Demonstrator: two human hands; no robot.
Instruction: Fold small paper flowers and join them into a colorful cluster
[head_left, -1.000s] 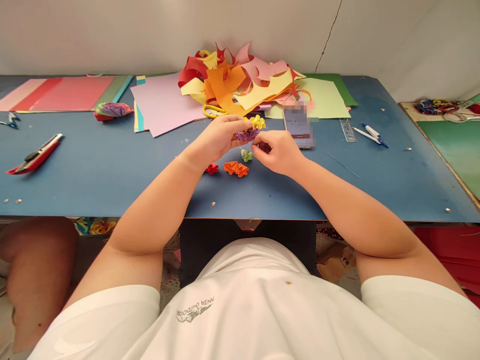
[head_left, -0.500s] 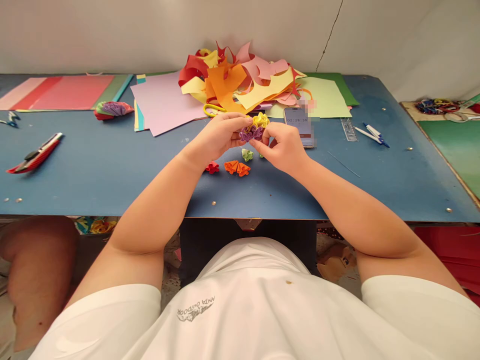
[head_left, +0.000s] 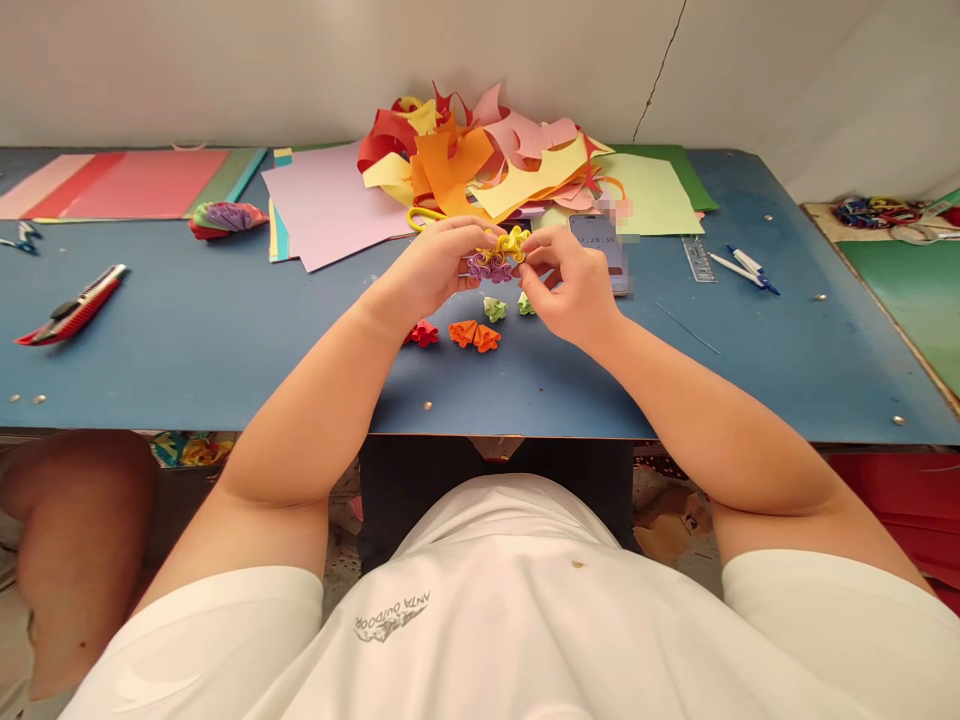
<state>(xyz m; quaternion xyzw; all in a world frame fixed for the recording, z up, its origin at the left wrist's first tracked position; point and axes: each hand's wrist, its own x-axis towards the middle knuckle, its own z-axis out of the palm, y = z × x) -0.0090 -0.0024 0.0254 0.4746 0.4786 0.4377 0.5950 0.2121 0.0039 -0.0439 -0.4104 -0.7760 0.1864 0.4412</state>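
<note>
Above the table, my left hand [head_left: 441, 262] is closed on a cluster of curled paper flowers [head_left: 491, 266], purple at the front and yellow behind. My right hand [head_left: 568, 277] is at its right side, fingers bent, with the fingertips pinching the yellow edge. Part of the cluster is hidden behind my left fingers. On the table below lie two small orange folded paper pieces [head_left: 474, 336], a red one [head_left: 424, 333] and two pale green ones [head_left: 494, 309]. The right green piece is partly covered by my right hand.
Behind my hands rises a heap of paper scraps [head_left: 454, 165] over coloured sheets [head_left: 330, 205]. A phone [head_left: 596, 245] showing digits lies beyond my right hand. A red cutter knife [head_left: 73, 308] lies left, pens [head_left: 746, 268] and a thin wire [head_left: 686, 328] right. Someone's knee [head_left: 79, 540] shows at lower left.
The flower cluster has shifted slightly left and turned, showing more of its yellow part. My right thumb has moved off the purple part to the right, uncovering more of the right green piece.
</note>
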